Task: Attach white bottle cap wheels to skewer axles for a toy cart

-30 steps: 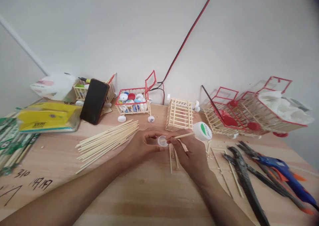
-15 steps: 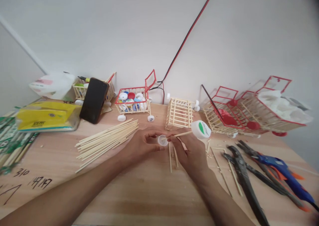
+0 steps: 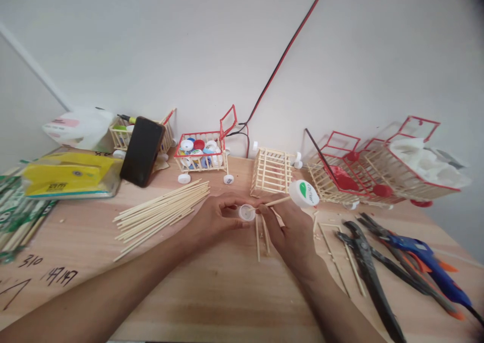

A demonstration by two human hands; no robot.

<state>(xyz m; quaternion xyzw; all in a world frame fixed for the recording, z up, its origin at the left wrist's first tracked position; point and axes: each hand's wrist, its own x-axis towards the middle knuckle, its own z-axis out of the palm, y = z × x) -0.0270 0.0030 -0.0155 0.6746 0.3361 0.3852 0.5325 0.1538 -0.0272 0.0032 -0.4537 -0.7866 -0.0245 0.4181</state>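
Note:
My left hand pinches a small white bottle cap between thumb and fingers, its hollow side facing up. My right hand grips a thin wooden stick close to the cap. On the stick's far end sits another white bottle cap with a green leaf mark. The stick's near tip is at the first cap; whether it touches the inside cannot be made out. Just behind my hands stands a small stick cart with white cap wheels. Two loose sticks lie below my right fingers.
Left lie a bundle of sticks, a phone and a yellow packet. A red-rimmed cart holds bottle caps. Rightward are more carts, black-handled cutters and a blue glue gun.
The cap on the stick's far end has turned slightly, its green mark rotating. The near stick tip has shifted a little at the cap's rim. Both hands stay almost in place.

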